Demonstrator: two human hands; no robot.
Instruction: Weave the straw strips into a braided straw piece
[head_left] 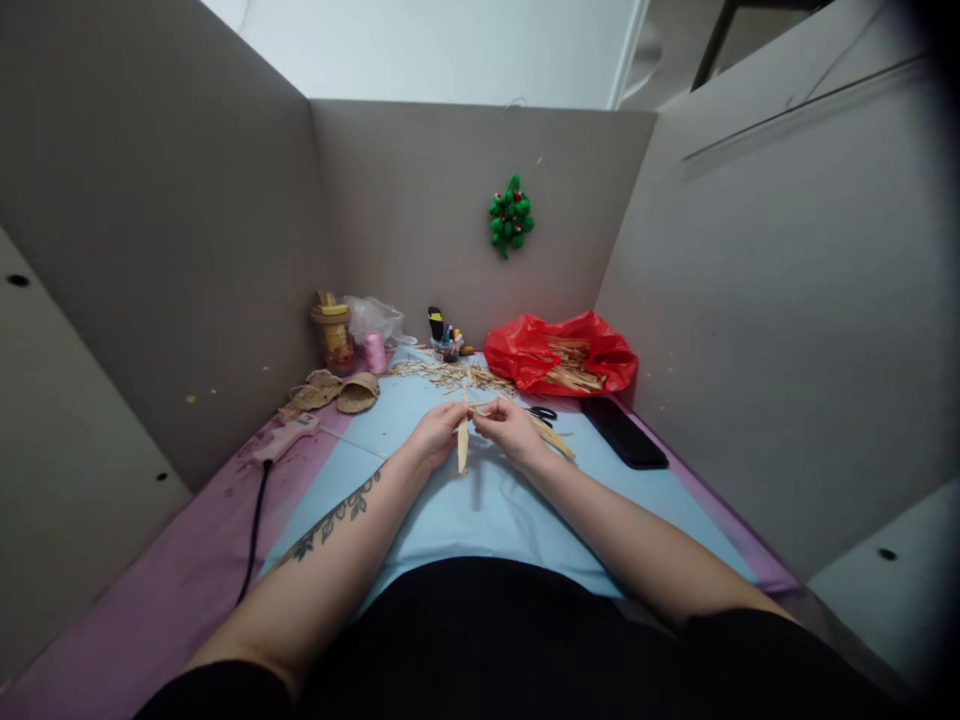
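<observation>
A pale, dry straw-like strip (463, 448) hangs down between my two hands over the blue sheet (420, 520). My left hand (441, 432) pinches it near its upper part. My right hand (511, 430) is closed at the same spot, its fingertips meeting the left ones and holding a thin end of the strip. Just past my right hand lie more pale strips (556, 440) and dark-handled scissors (543, 412), partly hidden by the hand. Scraps of cut straw (450, 375) are scattered beyond both hands.
At the back right, a red plastic bag (517, 350) holds straw pieces; a black phone (626, 435) lies before it. Left are a pink corded tool (289, 438), woven pieces (358, 392), pink thread (375, 352) and a jar (335, 340). Grey partitions (420, 200) enclose the table.
</observation>
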